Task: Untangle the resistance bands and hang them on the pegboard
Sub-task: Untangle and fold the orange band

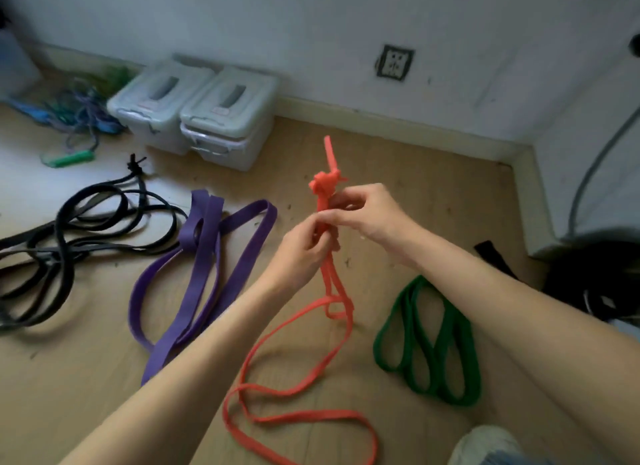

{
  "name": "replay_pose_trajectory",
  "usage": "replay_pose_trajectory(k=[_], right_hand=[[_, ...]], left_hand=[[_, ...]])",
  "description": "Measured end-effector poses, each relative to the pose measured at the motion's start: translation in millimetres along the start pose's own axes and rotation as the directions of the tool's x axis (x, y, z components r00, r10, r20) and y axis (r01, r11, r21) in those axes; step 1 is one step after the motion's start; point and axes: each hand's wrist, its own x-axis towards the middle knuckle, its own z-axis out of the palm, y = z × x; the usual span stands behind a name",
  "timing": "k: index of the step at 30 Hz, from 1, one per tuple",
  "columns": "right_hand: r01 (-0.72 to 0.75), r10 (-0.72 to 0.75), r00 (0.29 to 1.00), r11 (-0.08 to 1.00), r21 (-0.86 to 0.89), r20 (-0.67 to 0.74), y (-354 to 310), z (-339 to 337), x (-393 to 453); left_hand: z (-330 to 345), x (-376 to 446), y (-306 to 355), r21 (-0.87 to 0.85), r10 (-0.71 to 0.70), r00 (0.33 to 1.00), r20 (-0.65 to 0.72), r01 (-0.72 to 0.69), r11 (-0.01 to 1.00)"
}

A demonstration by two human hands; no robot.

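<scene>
An orange resistance band is held up above the wooden floor, with a knot near its top and long loops trailing down to the floor. My left hand grips the band's strands just below the knot. My right hand pinches the band at the knot's lower side. A purple band lies in loops on the floor to the left. Black bands lie tangled at the far left. A green band lies folded in loops to the right. No pegboard is in view.
Two lidded plastic boxes stand against the wall at the back. A pile of coloured cords with a green handle lies at the back left. A dark bag sits at the right, and a shoe shows at the bottom right.
</scene>
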Motion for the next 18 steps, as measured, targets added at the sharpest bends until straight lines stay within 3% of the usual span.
replay_pose_trajectory(k=[3,7,9,11,13,15,16,18], right_hand=[[0.095,-0.084,0.990,0.992,0.089,-0.115,-62,-14,-30],[0.183,-0.146,0.970,0.965,0.188,-0.196,-133,-23,-76],[0.216,-0.203,0.963,0.975,0.058,-0.177,-155,-29,-100],[0.302,-0.338,0.921,0.933,-0.194,-0.195,-164,-33,-123],[0.423,-0.560,0.807,0.770,-0.477,-0.187,-163,-31,-145],[0.467,-0.686,0.727,0.459,-0.756,0.032,-150,-20,-155],[0.453,-0.629,0.758,0.323,-0.831,0.169,-139,-15,-155],[0.393,-0.406,0.870,0.227,-0.891,0.280,-119,-11,-152]], left_hand=[[-19,-13,63,0.144,0.173,0.980,-0.095,-0.159,0.977],[-50,-44,140,0.352,0.455,0.873,-0.175,-0.376,0.857],[-64,-61,168,0.389,0.493,0.859,-0.140,-0.410,0.825],[-78,-75,183,0.439,0.432,0.897,-0.096,-0.351,0.827],[-85,-88,184,0.496,0.331,0.943,-0.019,-0.279,0.822],[-83,-103,172,0.507,0.273,0.958,0.090,-0.280,0.816],[-78,-110,165,0.503,0.273,0.952,0.141,-0.307,0.808],[-68,-119,150,0.486,0.317,0.922,0.222,-0.387,0.783]])
